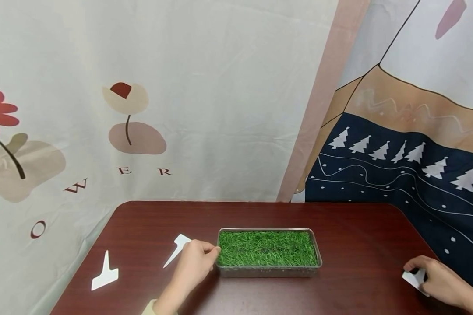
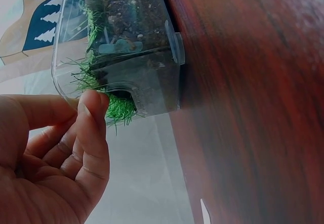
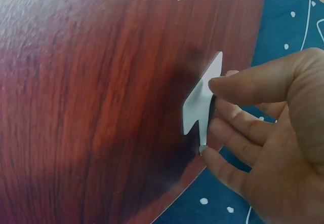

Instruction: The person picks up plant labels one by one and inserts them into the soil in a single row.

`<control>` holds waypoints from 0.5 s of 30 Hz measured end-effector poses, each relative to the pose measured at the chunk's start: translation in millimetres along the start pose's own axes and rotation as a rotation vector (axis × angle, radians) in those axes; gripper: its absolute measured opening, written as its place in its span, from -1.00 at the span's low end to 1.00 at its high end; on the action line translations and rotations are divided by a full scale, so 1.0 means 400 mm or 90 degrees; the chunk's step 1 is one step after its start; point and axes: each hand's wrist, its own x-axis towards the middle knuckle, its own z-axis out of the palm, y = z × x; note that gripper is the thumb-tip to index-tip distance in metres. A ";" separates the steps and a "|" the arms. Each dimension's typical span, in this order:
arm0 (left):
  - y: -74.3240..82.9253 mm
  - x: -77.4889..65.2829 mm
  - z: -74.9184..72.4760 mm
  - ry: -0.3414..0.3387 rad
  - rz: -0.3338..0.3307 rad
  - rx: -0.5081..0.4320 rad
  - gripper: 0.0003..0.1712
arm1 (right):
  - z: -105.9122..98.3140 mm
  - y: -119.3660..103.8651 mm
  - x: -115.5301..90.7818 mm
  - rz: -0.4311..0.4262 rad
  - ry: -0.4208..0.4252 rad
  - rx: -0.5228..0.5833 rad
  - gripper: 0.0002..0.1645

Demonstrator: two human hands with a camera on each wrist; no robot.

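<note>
- Nearest the camera, red-brown table [image 1: 358, 280] supported everything.
- Clear box [image 1: 270, 273] of grass [image 1: 268, 248] sat mid-table — perhaps for reach from both sides.
- Left hand [image 1: 195, 262] pinched its rim, perhaps steadying it.
- Right hand [image 1: 443, 278] pinched a white marker [image 3: 202, 95].
- Second marker [image 1: 105, 277] and third marker [image 1: 176, 250] lay flat, apart.

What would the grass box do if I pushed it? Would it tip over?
The box would probably slide rather than tip, since it's low and long on a flat table. It may feel heavy for its size, because dark, soil-like filling shows through the side. Its clear walls look like thin plastic, so they might bend a little.
</note>
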 end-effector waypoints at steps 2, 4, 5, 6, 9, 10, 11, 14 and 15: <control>-0.001 0.000 0.001 0.000 -0.001 0.001 -0.61 | 0.001 0.003 -0.003 -0.003 -0.001 -0.003 -0.46; -0.002 0.000 0.001 0.000 -0.001 0.000 -0.61 | 0.000 0.005 -0.004 0.001 -0.008 -0.009 -0.47; -0.003 0.000 0.001 0.000 -0.001 -0.001 -0.61 | -0.002 0.006 -0.002 0.006 -0.012 -0.010 -0.47; -0.003 0.000 0.001 0.000 -0.001 -0.001 -0.61 | -0.002 0.008 -0.002 0.008 -0.016 -0.012 -0.49; -0.005 0.000 -0.001 -0.002 -0.003 -0.001 -0.62 | -0.001 0.015 0.006 0.024 -0.022 -0.022 -0.61; -0.005 -0.001 -0.001 -0.003 -0.004 0.000 -0.62 | 0.001 0.017 0.010 0.032 -0.023 -0.021 -0.65; -0.005 -0.001 -0.001 -0.004 -0.006 0.000 -0.63 | 0.004 0.019 0.012 0.037 -0.020 -0.023 -0.68; -0.004 -0.002 -0.002 -0.007 -0.008 -0.001 -0.64 | 0.009 0.018 0.018 0.044 -0.006 -0.029 -0.69; -0.004 -0.002 -0.001 -0.007 -0.008 -0.002 -0.65 | 0.010 0.017 0.019 0.045 -0.001 -0.031 -0.66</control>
